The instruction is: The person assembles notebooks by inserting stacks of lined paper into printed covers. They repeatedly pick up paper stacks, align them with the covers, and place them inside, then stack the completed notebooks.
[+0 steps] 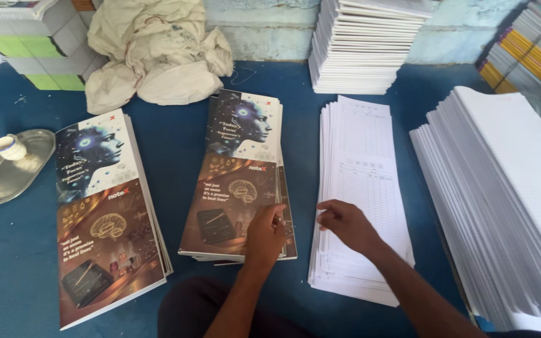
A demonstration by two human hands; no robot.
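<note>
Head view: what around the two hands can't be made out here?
- Right-hand ruled stack: its far side is cut off by the frame edge.
- Middle cover stack: left hand hides its near corner.
- Printed sheet pile: right hand covers part; its print is too small.

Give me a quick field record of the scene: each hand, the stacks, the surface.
left hand: on lower right corner of middle stack of printed glossy covers
right hand: fingertips on stack of white ruled form sheets
second cover stack: far left, untouched
tall white paper pile: right
surface: blue mat
oval steel tray: left edge
</note>
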